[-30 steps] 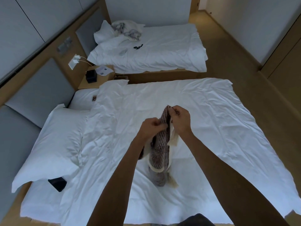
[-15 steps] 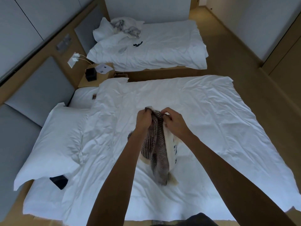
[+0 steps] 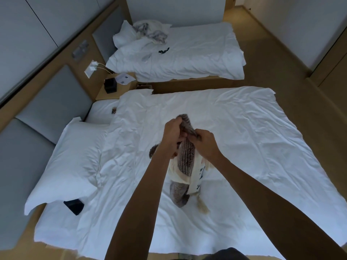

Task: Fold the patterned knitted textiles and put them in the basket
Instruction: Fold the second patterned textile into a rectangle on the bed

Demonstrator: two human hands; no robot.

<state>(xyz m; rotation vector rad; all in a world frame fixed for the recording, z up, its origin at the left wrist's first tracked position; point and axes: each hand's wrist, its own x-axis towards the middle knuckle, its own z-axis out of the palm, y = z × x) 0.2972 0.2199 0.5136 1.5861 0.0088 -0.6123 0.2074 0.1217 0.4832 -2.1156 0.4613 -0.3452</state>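
- Both hands hold a brown-and-cream patterned knitted textile bunched above the middle of the near bed; its lower end, with a pale fringe, trails down to the white duvet toward the bed's near edge.
- The left hand has its grip curled round the top fold of the knit; the right hand pinches the same fold just beside it, so the two hands are nearly touching.
- Risk: with the grips this close together, the cloth hangs as a rope rather than a sheet. Any fold made from here would likely come out lumpy and twisted unless the hands spread apart first.
- Risk: the cream layer appears wrapped around the brown stripe. Whether this is one piece or two cannot be told; if two, they could be folded together by mistake.
- Risk: the trailing end may drag on the wrinkled duvet and pull the fold askew.
- Risk: the fringe could snag in loose knit loops.
- No basket is in view, so carrying the folded piece off could loosen it.
- A dark flat object lies under the pillow at the bed's left edge, well apart.
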